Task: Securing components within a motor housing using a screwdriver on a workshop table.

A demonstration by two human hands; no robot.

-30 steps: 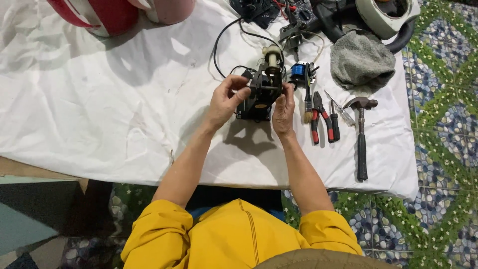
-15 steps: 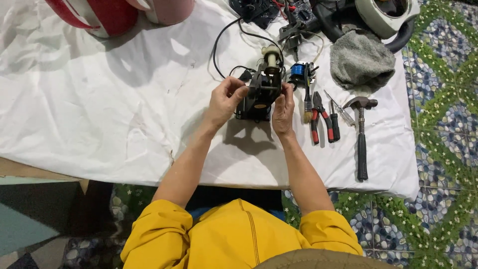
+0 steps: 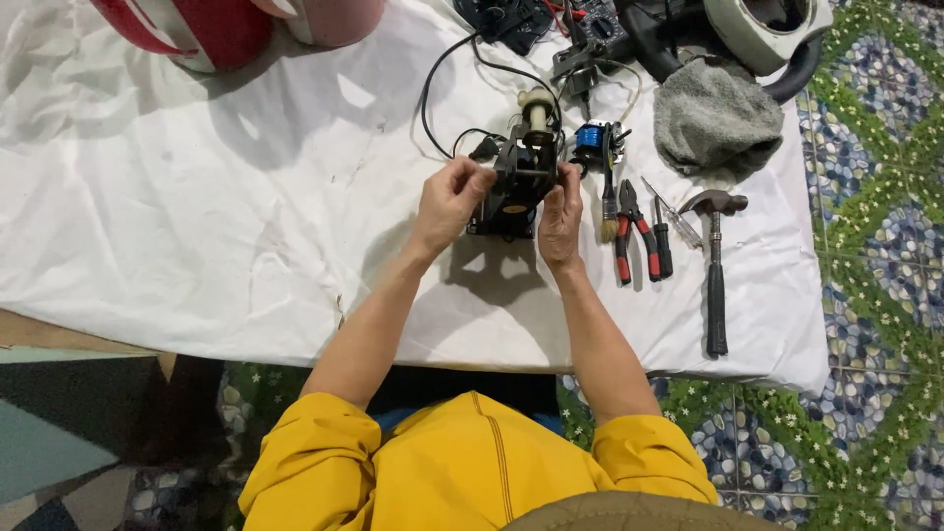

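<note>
A black motor assembly [image 3: 521,172] with a cream shaft on top stands on the white cloth [image 3: 197,226] over the table. My left hand [image 3: 449,197] grips its left side with the fingers curled in. My right hand [image 3: 560,211] holds its right side, thumb up along the frame. A black cable [image 3: 438,84] runs from the assembly toward the far edge.
Right of my hands lie a small brush [image 3: 609,211], red-handled pliers [image 3: 634,241], a screwdriver [image 3: 663,241] and a hammer [image 3: 715,265]. A blue coil part [image 3: 593,138], a grey rag [image 3: 715,118] and a round fan housing [image 3: 777,29] sit behind. A red object [image 3: 197,29] is far left.
</note>
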